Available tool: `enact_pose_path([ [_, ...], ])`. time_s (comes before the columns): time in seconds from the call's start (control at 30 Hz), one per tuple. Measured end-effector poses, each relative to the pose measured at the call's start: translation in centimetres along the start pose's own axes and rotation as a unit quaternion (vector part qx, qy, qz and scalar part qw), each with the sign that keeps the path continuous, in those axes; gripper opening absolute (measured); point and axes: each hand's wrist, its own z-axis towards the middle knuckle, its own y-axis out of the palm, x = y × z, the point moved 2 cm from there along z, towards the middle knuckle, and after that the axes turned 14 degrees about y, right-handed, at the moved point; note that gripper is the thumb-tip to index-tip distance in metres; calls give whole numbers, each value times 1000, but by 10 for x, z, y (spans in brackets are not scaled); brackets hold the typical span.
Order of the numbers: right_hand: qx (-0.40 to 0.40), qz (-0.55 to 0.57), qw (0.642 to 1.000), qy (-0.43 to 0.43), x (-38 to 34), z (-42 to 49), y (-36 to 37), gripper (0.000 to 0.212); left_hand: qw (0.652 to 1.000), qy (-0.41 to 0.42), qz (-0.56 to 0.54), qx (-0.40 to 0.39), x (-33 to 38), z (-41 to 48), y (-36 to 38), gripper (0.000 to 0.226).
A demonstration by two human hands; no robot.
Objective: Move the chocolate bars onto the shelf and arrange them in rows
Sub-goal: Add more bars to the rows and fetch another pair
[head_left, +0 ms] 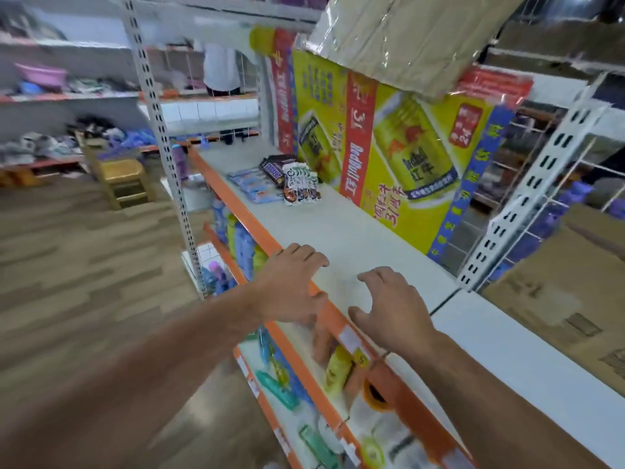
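Your left hand (294, 286) and right hand (389, 309) were side by side at the front edge of the white shelf (348, 231), at 6 o'clock in your view. Both had their fingers spread and loosely bent, and neither held anything. The blur hid whether they touched the board. The chocolate bars (280, 181) lay together on the shelf, well apart from your hands at their 11 o'clock. In that cluster the Snickers bars (275, 167) sat at 12 o'clock, the blue-wrapped bars (252, 186) at 9 o'clock and the white-wrapped bars (301, 189) at 4 o'clock. A yellow Red Bull carton (389, 154) stood just beside the cluster at 3 o'clock, with a cardboard box (406, 38) on top of it.
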Motion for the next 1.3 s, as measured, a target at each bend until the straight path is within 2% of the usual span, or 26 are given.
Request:
enact_pose_path([
  [0.33,-35,29,997,-57,-75,169,12,57,999,-50,7,-16,-141,69,-24,58],
  [0.53,-31,30,997,-61,-109,230,27,55,998,-48,19,-26,-213,99,-21,57],
  [0.7,-43,7,998,-38,-134,273,45,51,1000,-12,4,-23,-272,125,-13,57],
  [0.77,-37,8,999,-20,-146,291,49,49,1000,6,-7,-12,-299,139,-7,55],
  [0.9,-7,3,999,44,-171,321,58,43,997,65,1,-35,-356,173,4,69],
  [0.97,2,-11,995,95,-182,332,62,41,995,98,0,-36,-383,190,3,58],
  [1.03,-2,-32,989,145,-191,341,66,48,989,139,14,-38,-407,205,4,51],
  [1.17,3,-39,971,237,-210,353,74,65,977,204,27,-61,-446,230,13,58],
  [1.3,2,-57,958,281,-225,354,85,63,964,257,29,-58,-461,242,23,45],
])
